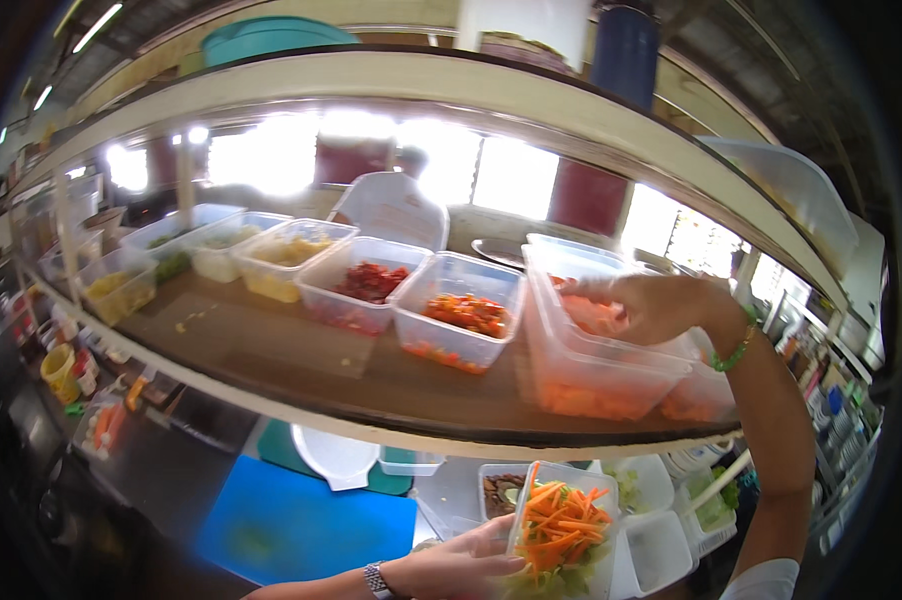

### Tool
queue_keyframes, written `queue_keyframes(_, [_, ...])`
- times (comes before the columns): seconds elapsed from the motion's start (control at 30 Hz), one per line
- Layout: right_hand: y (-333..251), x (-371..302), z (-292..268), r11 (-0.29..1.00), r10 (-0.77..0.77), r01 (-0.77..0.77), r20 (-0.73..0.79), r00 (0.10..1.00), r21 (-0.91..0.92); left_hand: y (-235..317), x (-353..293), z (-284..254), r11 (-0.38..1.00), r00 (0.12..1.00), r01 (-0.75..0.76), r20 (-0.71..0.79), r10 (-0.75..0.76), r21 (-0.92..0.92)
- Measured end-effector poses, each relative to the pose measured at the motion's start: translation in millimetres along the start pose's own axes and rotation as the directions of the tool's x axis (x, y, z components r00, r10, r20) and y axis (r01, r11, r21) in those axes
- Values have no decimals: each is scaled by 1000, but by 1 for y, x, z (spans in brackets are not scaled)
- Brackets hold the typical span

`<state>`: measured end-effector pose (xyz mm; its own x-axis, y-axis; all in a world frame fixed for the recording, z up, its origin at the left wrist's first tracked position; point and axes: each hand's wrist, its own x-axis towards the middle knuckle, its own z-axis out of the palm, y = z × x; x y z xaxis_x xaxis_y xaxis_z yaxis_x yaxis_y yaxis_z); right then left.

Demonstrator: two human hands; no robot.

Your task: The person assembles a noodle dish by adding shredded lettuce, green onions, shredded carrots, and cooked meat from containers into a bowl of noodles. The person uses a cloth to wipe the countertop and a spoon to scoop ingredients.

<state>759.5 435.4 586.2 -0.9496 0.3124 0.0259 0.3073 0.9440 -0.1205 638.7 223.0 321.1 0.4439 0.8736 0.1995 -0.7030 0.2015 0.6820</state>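
Observation:
My left hand (461,562), with a metal watch at its wrist, grips a clear plastic container (605,486) by its left side. Carrot sticks (563,522) lie over pale green vegetable pieces inside it, and the container tilts toward me. Up on the shelf, my right hand (643,308) reaches over the rim of a large clear tub (611,365) of orange shredded food. Motion blurs that hand and its fingertips are partly down among the orange food, so whether they pinch any is unclear.
Along the brown shelf (271,350) stand several clear tubs of cut vegetables, including a tub of red-orange pieces (461,330) and one of dark red pieces (366,290). Below lie a blue cutting board (301,525), a white tray (336,452) and small containers (659,552). A person (396,205) is beyond the shelf.

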Motion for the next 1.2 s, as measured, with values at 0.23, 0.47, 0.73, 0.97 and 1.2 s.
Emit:
queue_keyframes(0.23, [0,15,11,972,-207,212,58,977,-101,0,-26,-15,998,996,-55,-77,53,-14])
queue_keyframes(0.47, [-1,-1,-1,979,-194,191,-36,980,-67,1,-38,-16,987,974,-162,-163,160,4])
queue_keyframes(0.73, [16,-32,-24,930,42,69,-289,957,362,23,-33,20,994,969,49,-244,-23,99])
queue_keyframes(0.97, [-71,-77,14,798,-434,468,-176,883,381,14,-19,18,999,983,32,-179,-25,32])
queue_keyframes(1.2, [-61,-89,78,952,-295,279,144,944,122,12,-12,16,997,967,79,-243,-71,22])
